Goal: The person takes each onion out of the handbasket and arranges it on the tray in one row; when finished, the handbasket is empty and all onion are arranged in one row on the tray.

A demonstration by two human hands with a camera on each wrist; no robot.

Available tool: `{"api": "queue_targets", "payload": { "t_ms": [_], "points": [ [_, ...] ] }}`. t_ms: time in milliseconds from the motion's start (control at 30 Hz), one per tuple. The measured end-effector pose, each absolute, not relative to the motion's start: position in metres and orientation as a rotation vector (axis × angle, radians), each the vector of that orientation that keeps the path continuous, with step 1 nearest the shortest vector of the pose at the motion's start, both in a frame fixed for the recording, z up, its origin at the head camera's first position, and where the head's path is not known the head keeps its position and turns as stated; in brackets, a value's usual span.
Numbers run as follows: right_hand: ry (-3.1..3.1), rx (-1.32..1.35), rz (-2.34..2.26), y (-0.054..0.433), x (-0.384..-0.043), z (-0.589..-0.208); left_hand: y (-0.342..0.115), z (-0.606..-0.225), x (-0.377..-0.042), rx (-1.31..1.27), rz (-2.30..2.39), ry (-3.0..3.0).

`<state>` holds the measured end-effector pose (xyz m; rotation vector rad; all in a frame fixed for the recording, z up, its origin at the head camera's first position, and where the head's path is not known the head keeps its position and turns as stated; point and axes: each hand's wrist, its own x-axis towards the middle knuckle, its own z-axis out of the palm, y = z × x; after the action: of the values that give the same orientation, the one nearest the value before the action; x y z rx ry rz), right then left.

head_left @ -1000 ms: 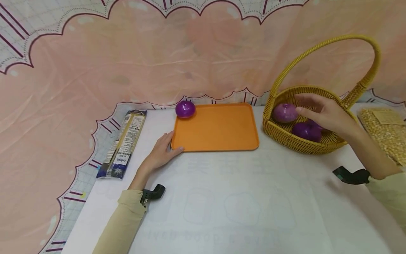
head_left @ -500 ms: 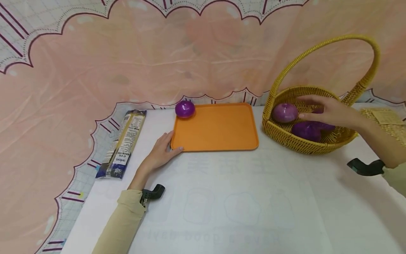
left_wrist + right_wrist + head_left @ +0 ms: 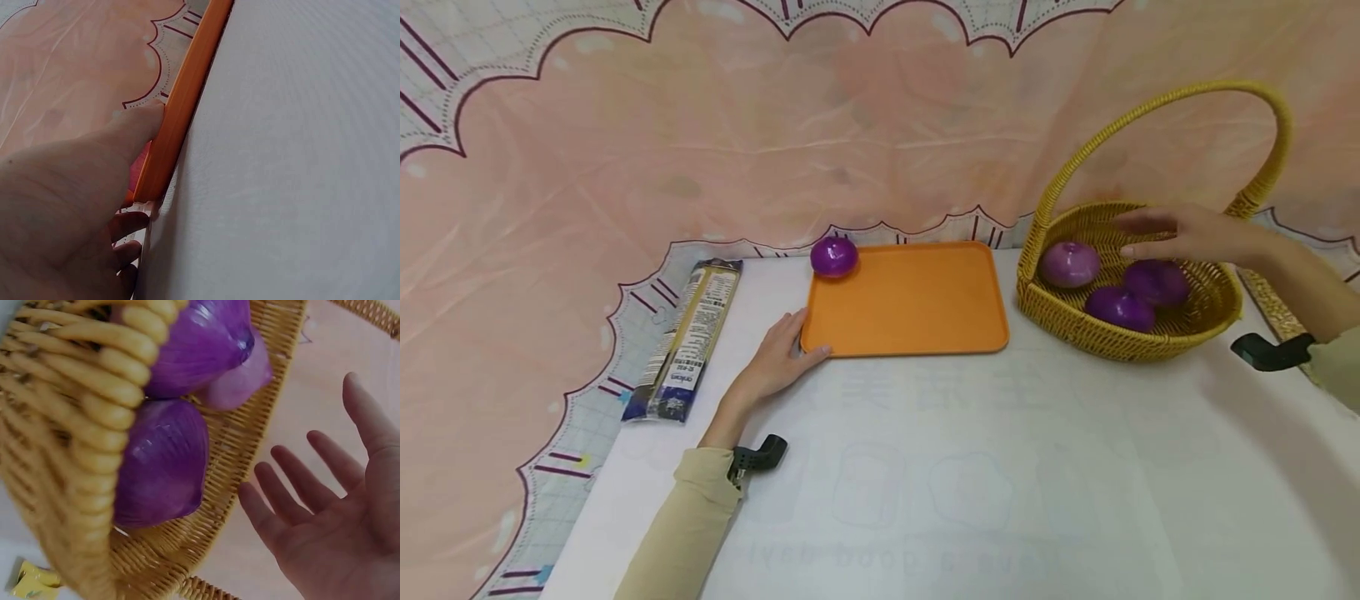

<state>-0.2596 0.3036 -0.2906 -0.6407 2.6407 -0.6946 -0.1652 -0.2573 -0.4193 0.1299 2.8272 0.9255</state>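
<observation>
In the head view an orange tray [image 3: 910, 300] lies on the table with one purple onion [image 3: 834, 257] at its back left corner. My left hand [image 3: 775, 357] rests against the tray's front left corner, thumb along the front edge, fingers along the left side. A yellow wicker basket [image 3: 1060, 329] with a tall handle holds a paler onion [image 3: 1070, 265] and two dark purple onions [image 3: 1120, 308]. My right hand [image 3: 1198, 235] is over the basket's back right side, fingers spread and holding nothing. The right wrist view shows its bare palm [image 3: 337, 537] beside the basket.
A long printed packet [image 3: 685, 342] lies left of the tray. To the right of the basket, partly hidden by the right forearm, is a bag of yellow grains [image 3: 1270, 308]. A patterned pink cloth [image 3: 775, 142] hangs behind the table.
My right hand has moved right and slightly up, away from the onions, uncovering the dark onion at the back of the basket. The left hand stays at the tray's corner.
</observation>
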Motion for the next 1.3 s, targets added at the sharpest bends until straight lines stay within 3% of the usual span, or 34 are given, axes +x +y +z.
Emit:
{"api": "queue_targets", "payload": {
  "t_ms": [333,733,967,1300],
  "points": [
    [2.700,-0.574,-0.753,0.290,-0.278,-0.283,-0.258,-0.422,-0.164,0.127,0.933,2.825],
    [2.421,-0.593,-1.265,0.277,-0.311,-0.307,-0.258,-0.422,-0.165,0.135,0.941,2.827],
    [2.357,-0.654,-1.131,0.273,-0.321,-0.318,-0.258,-0.422,-0.166,0.146,0.939,2.824],
    [2.379,-0.487,-0.975,0.274,-0.320,-0.330,-0.259,-0.420,-0.166,0.152,0.928,2.832]
  ]
}}
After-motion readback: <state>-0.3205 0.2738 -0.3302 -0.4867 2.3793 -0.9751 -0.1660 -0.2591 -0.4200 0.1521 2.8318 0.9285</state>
